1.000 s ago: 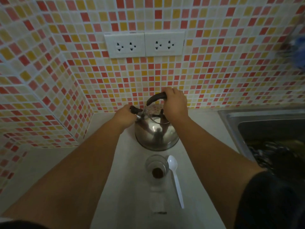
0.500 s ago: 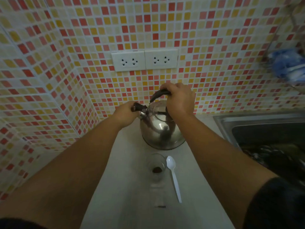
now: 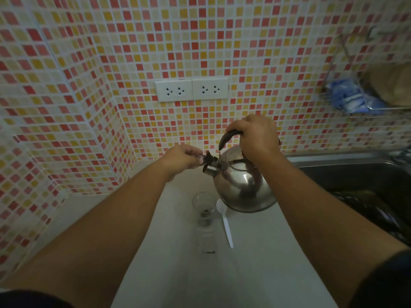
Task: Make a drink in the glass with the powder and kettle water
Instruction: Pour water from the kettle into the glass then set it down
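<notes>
A shiny steel kettle (image 3: 242,190) is held over the white counter (image 3: 255,252), its base just behind the spoon. My right hand (image 3: 255,136) grips its black arched handle from above. My left hand (image 3: 182,158) pinches the black cap on the spout (image 3: 209,162), which points left. In front of the kettle stands a small clear glass (image 3: 204,207) with dark powder at its bottom. A white plastic spoon (image 3: 225,221) lies just right of the glass, bowl toward the kettle. A torn clear sachet (image 3: 205,241) lies flat in front of the glass.
A steel sink (image 3: 347,170) with dark dishes lies to the right. Tiled walls close the back and left, with two white sockets (image 3: 192,89) above the kettle. A wire rack (image 3: 364,103) with blue items hangs at upper right.
The kettle has shifted right and appears lifted and tilted, with my right hand on its handle. My left hand stays at the spout cap. The view has tilted upward.
</notes>
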`<state>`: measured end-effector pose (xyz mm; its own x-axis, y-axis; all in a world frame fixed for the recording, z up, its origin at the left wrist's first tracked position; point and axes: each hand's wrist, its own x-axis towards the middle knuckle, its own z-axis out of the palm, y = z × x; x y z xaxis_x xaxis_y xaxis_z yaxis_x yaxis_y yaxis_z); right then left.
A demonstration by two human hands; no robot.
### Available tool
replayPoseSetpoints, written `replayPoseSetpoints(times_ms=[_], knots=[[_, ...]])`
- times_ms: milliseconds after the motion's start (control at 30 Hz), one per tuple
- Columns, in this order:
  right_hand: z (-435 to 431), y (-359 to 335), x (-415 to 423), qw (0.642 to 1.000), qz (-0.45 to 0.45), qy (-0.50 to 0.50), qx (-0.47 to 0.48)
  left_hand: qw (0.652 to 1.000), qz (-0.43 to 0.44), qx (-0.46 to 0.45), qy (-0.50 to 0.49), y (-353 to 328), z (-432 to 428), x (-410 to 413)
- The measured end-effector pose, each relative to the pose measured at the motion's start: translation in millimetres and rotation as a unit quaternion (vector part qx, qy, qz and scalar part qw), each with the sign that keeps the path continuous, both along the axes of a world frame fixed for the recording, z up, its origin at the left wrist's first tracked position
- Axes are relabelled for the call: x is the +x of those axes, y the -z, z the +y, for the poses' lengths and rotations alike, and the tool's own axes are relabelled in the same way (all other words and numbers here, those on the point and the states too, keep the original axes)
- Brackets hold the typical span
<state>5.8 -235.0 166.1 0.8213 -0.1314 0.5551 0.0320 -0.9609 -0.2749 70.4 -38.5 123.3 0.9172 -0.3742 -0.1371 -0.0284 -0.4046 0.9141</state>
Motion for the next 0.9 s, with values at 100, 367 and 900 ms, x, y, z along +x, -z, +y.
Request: replayPoseSetpoints(times_ms=[100,367,900], knots=[[3,2,-11,0.998,0.029,-0.009,-0.057,1.000,0.027,-0.015,-0.004,7,0,-12],[14,11,-23,0.988,0.069,-0.026,-0.134,0.998,0.048,-0.006,-0.041,24,1,-32],[22,8,-31,0.974,0.107,-0.070,-0.188,0.996,0.059,0.000,-0.064,37,-1,-50]])
